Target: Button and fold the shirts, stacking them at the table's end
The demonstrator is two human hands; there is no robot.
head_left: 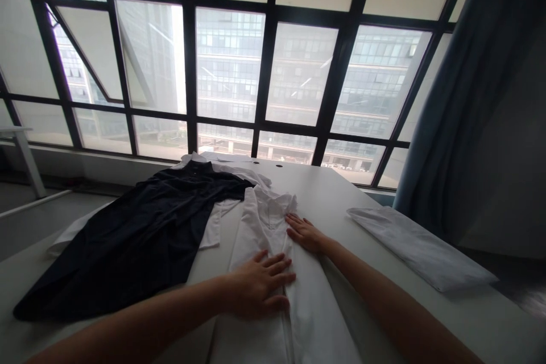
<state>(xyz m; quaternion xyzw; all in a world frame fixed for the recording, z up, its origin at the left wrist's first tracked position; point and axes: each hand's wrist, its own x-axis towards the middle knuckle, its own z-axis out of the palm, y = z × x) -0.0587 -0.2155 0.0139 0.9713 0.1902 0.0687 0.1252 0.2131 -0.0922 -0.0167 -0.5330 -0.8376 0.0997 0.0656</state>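
Note:
A white shirt [315, 301] lies lengthwise on the table in front of me, its sides folded inward and its collar at the far end. My left hand [260, 283] rests on the middle of the shirt with the fingers spread, beside the gap between the folded edges. Farther up, my right hand [305, 233] lies flat on the right side near the collar, fingers stretched out. Neither hand grips the cloth. To the left, a dark navy shirt [140, 239] is spread out over another white garment [212, 227], whose edges show beneath it.
A folded white cloth [418, 244] lies along the right side of the white table [318, 185]. A blue-grey curtain [452, 125] hangs at the right, and a large black-framed window [260, 68] stands behind. Part of another white table [25, 153] shows at far left.

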